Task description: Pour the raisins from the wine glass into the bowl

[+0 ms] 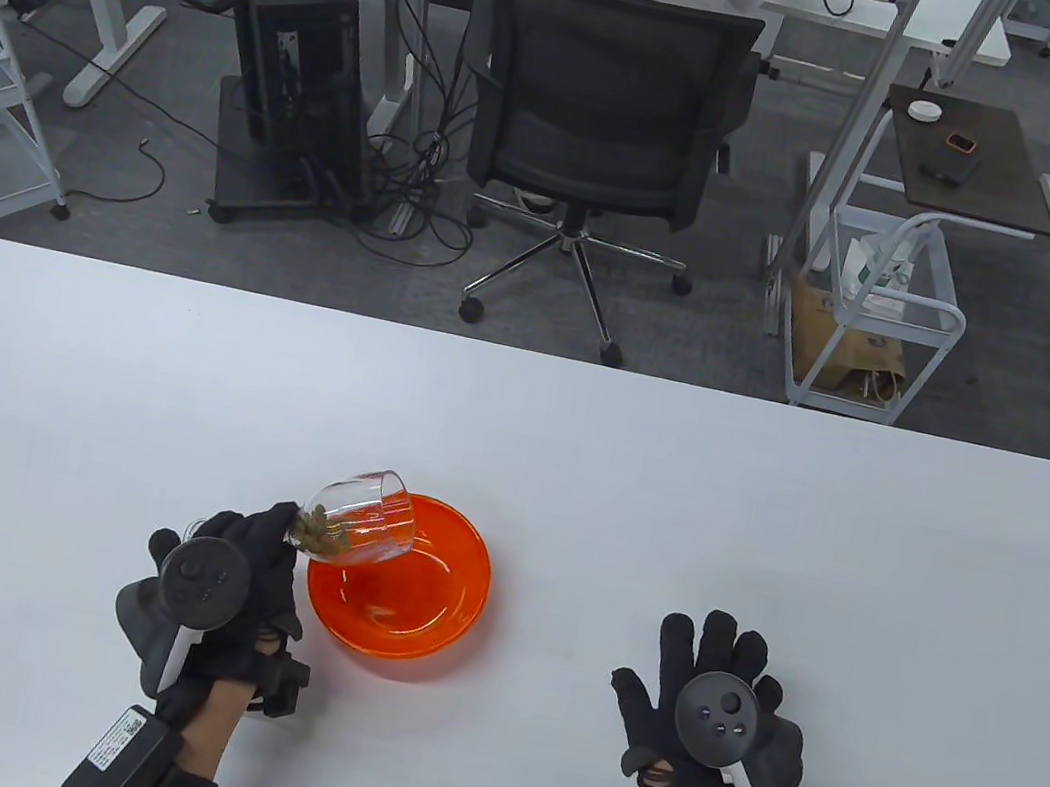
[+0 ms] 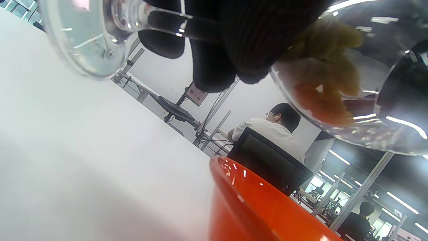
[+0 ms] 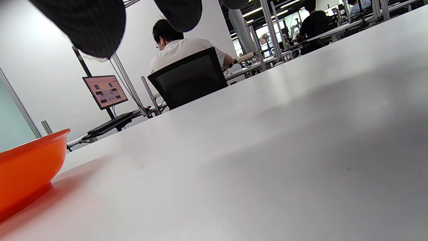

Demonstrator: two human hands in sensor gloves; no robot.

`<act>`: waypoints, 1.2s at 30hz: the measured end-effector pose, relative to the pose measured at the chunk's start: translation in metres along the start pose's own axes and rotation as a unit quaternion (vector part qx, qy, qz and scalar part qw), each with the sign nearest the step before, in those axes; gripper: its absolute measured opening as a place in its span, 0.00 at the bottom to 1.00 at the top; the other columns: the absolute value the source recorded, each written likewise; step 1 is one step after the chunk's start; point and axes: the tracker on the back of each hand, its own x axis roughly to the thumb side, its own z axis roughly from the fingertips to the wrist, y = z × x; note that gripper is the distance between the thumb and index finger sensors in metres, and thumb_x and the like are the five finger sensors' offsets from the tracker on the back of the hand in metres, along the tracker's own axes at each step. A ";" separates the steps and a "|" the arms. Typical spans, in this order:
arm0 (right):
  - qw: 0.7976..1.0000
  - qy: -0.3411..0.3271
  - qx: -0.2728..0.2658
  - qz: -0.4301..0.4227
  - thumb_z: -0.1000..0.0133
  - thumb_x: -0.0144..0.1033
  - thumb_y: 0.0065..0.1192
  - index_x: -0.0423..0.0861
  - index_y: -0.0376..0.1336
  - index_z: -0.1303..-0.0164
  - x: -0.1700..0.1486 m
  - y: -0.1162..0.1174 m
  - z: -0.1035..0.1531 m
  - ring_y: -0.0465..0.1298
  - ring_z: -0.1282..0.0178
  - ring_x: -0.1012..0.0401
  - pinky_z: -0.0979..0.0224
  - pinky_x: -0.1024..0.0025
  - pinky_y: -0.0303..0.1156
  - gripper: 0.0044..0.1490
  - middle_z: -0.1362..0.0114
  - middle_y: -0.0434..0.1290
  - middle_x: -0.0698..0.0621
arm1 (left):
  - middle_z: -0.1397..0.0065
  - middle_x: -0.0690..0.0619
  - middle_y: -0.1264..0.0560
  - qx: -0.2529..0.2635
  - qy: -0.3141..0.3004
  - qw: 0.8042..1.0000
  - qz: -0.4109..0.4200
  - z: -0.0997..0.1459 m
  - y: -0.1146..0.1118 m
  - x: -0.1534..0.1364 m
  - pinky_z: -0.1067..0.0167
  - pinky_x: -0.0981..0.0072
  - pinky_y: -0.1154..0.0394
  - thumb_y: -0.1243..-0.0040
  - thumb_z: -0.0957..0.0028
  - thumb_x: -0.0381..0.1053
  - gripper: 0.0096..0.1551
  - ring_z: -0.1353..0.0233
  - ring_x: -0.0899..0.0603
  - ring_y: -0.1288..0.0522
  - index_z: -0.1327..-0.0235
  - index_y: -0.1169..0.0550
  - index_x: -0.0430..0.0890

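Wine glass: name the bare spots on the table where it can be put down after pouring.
Bare table stretches behind the orange bowl to the far edge, and lies open between the bowl and the right hand. It is crowded at the bowl's left, where the left hand tilts the wine glass over the rim.

Bright, even overhead light; ceiling strips show in the wrist views. The table (image 1: pixel 577 443) carries soft shadows and a sheen. Glare streaks the glass (image 2: pixel 351 83); near fingers (image 3: pixel 90 23) blur. The table view's edges bow.
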 end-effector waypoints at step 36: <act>1.000 -0.003 0.008 0.014 0.43 0.57 0.61 0.47 0.48 0.18 0.003 0.003 0.001 0.30 0.19 0.31 0.25 0.30 0.26 0.48 0.12 0.36 0.36 | 0.32 0.51 0.17 0.043 -0.060 0.987 -0.144 0.006 0.000 0.017 0.29 0.33 0.65 0.29 0.53 0.44 0.27 0.24 0.38 0.33 0.38 0.17 0.57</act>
